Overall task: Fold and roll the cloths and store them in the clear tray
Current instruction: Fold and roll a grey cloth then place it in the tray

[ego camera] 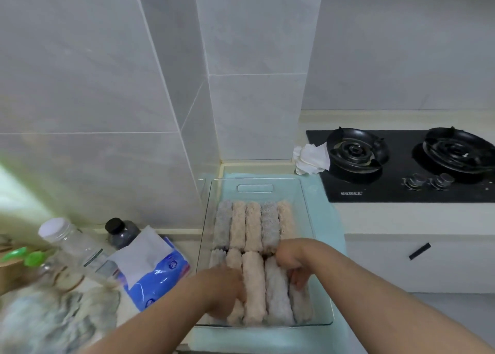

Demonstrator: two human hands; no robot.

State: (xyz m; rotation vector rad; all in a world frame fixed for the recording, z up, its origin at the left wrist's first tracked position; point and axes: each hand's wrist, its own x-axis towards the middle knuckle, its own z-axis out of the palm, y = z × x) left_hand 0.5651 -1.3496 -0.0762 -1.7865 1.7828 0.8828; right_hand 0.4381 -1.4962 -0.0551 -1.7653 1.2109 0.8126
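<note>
Both bare forearms reaching in from the near edge. Left hand (pixel 223 289) pressed down on the near-left rolled cloths (pixel 254 286), fingers bunched together against a peach roll. Right hand (pixel 293 260) curled over the near-right grey rolls, fingertips (pixel 298 281) tucked down between them; whether pinching anything, cannot tell.

Clear tray (pixel 308 211) set on a pale teal mat (pixel 328 201), handle slot on its far wall. Inside, two rows of rolled cloths lying side by side: far row grey, peach, peach, grey, peach; near row partly hidden by the hands, with peach toward the left and middle, grey toward the right.

Left of the tray: blue tissue pack (pixel 155 273), clear bottle with white cap (pixel 69 240), dark-capped jar (pixel 122 232). Far right: black gas hob (pixel 401 166), crumpled white paper (pixel 312 158) touching its left edge.
</note>
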